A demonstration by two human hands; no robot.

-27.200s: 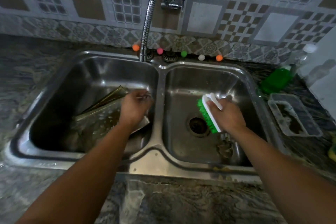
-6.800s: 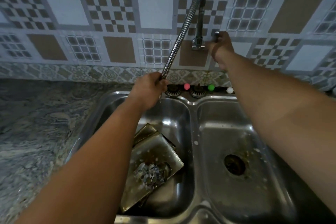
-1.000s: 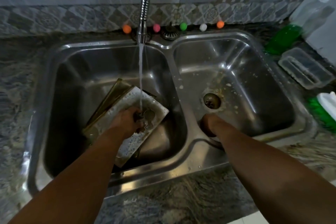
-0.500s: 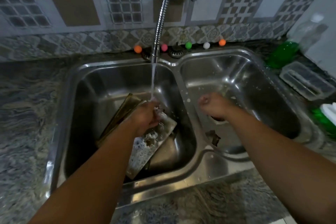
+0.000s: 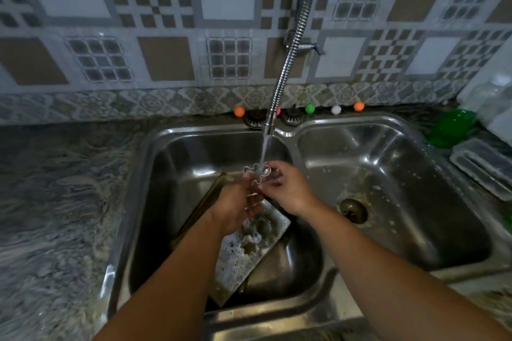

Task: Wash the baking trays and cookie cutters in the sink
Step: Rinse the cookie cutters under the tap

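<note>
We observe both the left hand (image 5: 235, 206) and right hand (image 5: 288, 191) pinching a thin figure-shaped metal cookie cutter (image 5: 257, 173) under the running flexible steel tap (image 5: 291, 47), above soapy baking trays (image 5: 243, 252) in the steel sink's (image 5: 288, 310) left basin.

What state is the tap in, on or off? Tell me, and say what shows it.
On. A stream of water falls from the faucet hose onto the cookie cutter held by the left hand and right hand.
</note>
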